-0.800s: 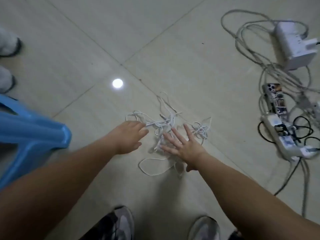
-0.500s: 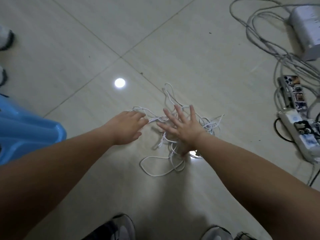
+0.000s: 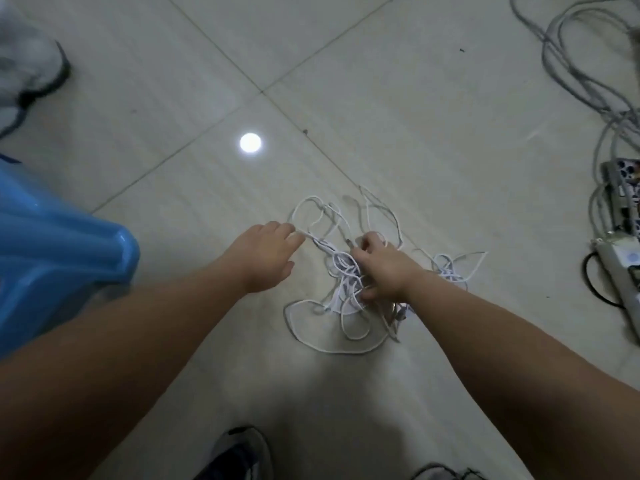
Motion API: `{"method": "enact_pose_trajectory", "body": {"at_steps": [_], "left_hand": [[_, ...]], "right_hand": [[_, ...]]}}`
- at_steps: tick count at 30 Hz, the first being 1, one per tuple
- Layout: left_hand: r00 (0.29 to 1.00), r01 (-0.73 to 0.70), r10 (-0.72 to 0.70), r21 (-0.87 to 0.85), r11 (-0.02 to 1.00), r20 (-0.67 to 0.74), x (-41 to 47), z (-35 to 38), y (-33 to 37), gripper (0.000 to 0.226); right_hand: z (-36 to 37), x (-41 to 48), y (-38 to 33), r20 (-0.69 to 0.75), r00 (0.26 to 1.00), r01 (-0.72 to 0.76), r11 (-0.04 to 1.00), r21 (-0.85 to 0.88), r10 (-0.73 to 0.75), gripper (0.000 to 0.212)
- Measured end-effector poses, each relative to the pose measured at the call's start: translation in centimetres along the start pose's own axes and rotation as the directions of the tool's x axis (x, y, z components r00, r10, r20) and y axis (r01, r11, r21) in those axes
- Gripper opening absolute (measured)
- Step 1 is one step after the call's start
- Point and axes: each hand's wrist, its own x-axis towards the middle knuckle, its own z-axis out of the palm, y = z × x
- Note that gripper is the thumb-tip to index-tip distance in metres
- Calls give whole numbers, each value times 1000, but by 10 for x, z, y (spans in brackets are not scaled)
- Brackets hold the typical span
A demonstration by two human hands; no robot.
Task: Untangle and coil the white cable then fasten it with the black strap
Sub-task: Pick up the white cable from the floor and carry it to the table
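White cable lay tangled on floor at centre, loops spreading toward 6 and 3 o'clock. Left hand at cable's 9 o'clock, grip pinching strand at fingertips. Right hand over tangle middle, grip clenched on strands. Blue stool at 9 o'clock, power strip at 3 o'clock.

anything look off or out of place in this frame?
The white cable is a knotted heap on the floor tiles, loops spilling out around both hands. The left hand pinches one strand; the right hand is closed in the middle of the tangle. No black strap is visible. Grey cables and a power strip sprawl at right.
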Motion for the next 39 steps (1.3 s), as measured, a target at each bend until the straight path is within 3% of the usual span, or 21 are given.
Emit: {"method": "enact_pose_trajectory", "body": {"at_steps": [2, 5, 12, 18, 29, 35, 39], "left_hand": [[999, 28, -29, 15, 999, 21, 2, -2, 1, 52], [999, 32, -32, 20, 999, 7, 6, -11, 5, 51], [994, 85, -88, 62, 994, 60, -11, -52, 24, 42], [990, 41, -56, 111, 993, 133, -55, -134, 60, 40], [987, 101, -106, 53, 993, 117, -158, -400, 137, 40], [993, 120, -120, -4, 993, -2, -221, -568, 179, 37], [988, 111, -113, -23, 994, -108, -267, -657, 203, 38]], "right_hand": [[3, -8, -8, 36, 999, -6, 998, 64, 4, 54], [3, -15, -19, 25, 999, -32, 999, 30, 31, 39], [-40, -54, -20, -32, 970, -228, 953, 197, 239, 32], [-116, -142, -43, -86, 913, -375, 903, 211, 399, 26], [-337, -335, -125, -176, 873, -427, 887, 174, 455, 32], [-473, -453, -160, -254, 766, -524, 802, 287, 591, 34], [-535, -533, -185, -286, 731, -519, 777, 357, 619, 45]]}}
